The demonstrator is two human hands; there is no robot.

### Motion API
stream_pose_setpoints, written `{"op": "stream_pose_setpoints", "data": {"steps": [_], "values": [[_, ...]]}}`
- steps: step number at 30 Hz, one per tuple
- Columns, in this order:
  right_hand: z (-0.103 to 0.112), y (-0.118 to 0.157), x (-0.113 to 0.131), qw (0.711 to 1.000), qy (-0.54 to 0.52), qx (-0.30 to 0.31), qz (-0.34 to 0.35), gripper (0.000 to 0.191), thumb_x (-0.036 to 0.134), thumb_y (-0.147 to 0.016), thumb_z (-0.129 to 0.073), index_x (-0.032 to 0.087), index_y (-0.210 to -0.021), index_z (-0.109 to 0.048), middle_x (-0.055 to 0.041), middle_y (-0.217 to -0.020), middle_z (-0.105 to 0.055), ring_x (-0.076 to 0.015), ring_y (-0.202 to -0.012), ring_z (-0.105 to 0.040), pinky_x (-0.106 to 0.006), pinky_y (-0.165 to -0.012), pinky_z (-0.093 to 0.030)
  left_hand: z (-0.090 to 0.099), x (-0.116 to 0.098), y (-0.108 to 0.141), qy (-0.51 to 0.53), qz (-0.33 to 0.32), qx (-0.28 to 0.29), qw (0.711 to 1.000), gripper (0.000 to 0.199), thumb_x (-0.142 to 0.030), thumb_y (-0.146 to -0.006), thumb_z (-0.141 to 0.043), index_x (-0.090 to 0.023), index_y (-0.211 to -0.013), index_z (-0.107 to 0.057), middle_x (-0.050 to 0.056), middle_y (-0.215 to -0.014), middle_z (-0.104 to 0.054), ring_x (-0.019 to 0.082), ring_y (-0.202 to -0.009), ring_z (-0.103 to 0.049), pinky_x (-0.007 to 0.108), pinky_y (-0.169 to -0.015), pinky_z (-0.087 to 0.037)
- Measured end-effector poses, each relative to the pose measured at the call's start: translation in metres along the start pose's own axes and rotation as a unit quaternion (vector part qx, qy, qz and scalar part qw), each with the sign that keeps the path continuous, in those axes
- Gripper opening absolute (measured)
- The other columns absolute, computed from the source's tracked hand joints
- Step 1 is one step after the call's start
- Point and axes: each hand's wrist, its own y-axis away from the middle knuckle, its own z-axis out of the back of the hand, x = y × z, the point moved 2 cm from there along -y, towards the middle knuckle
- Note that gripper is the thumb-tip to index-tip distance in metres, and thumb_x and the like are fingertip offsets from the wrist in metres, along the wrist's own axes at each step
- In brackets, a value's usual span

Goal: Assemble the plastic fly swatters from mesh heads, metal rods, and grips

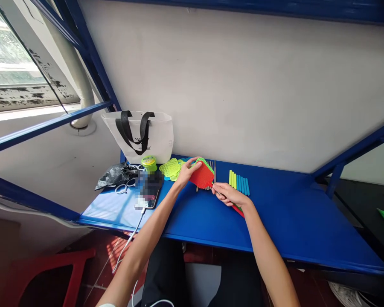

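Head view: the left hand (188, 170) pinches a red mesh swatter head (202, 176) between thumb and fingers, a green one (206, 163) layered behind it, while the right hand (229, 194) is closed around their handles (238, 210). Metal rods (215, 170) show behind this grip; left of it lie yellow-green swatter heads (170, 167) and a green tub (149, 163); right of it, yellow tubes (232, 179) and blue tubes (242, 185) rest on the blue table (294, 221)

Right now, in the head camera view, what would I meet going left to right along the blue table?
Black plastic bag, phone, yellow-green mesh pieces, red mesh swatter head, yellow sticks, blue sticks.
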Motion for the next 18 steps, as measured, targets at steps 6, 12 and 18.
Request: {"op": "stream_pose_setpoints", "data": {"steps": [6, 12, 18], "values": [[-0.024, 0.062, -0.002, 0.984, 0.177, 0.003, 0.000, 0.054, 0.072, -0.110, -0.050, 0.022, -0.100, -0.067, 0.0052, -0.071, -0.048, -0.0114, -0.058, -0.041, -0.023, -0.054, -0.033, 0.003, -0.050, 0.068, -0.228, -0.019, 0.331, 0.916, 0.048, -0.064, -0.092, -0.080, -0.017, -0.083, -0.080, 0.001, -0.066, -0.068, 0.014, -0.055, -0.058, 0.025, -0.050, -0.038], [-0.082, 0.156, 0.006, 0.881, 0.462, 0.004, 0.100, 0.041, 0.046, -0.118, -0.043, 0.026, -0.087, -0.060, 0.0021, -0.075, -0.065, -0.0185, -0.071, -0.059, -0.031, -0.068, -0.032, 0.003, -0.099, 0.193, -0.409, -0.356, 0.415, 0.731, 0.030, -0.027, -0.110, -0.058, -0.021, -0.083, -0.071, 0.002, -0.064, -0.063, 0.016, -0.048, -0.052, 0.031, -0.045, -0.034], [-0.141, 0.231, 0.012, 0.781, 0.586, -0.091, 0.197, 0.018, 0.033, -0.107, -0.056, 0.032, -0.091, -0.063, 0.0010, -0.075, -0.073, -0.0228, -0.060, -0.066, -0.039, -0.055, -0.032, 0.000, -0.139, 0.273, -0.428, -0.495, 0.398, 0.643, 0.030, -0.011, -0.100, -0.062, -0.023, -0.073, -0.060, 0.002, -0.064, -0.053, 0.017, -0.049, -0.048, 0.034, -0.042, -0.043]]}}
